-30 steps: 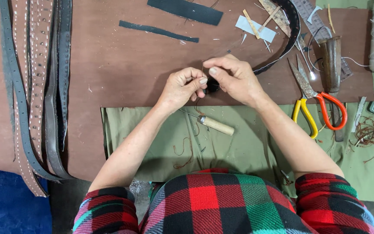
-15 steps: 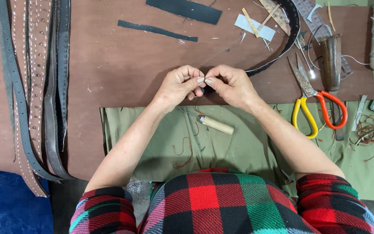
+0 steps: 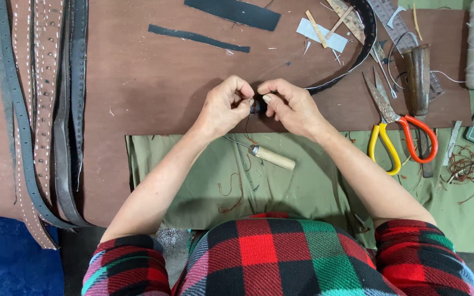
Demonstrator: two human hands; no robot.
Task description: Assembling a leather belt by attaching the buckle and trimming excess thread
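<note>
Both hands meet over the brown surface (image 3: 154, 87): the left hand (image 3: 225, 107) and the right hand (image 3: 292, 107) pinch the end of a dark belt (image 3: 357, 57) between their fingers, which are closed tight on it. The belt curves away to the back right, and the work on its end looks only partly done, since an awl (image 3: 267, 155) lies ready on the green cloth (image 3: 303, 186) just below. No boxes or signs show, only a white paper slip (image 3: 322, 34) at the back and scissors (image 3: 399, 129) with one yellow and one orange handle at the right.

Both hands (image 3: 259, 104) fingertip to fingertip, pinched, forearms converging
</note>
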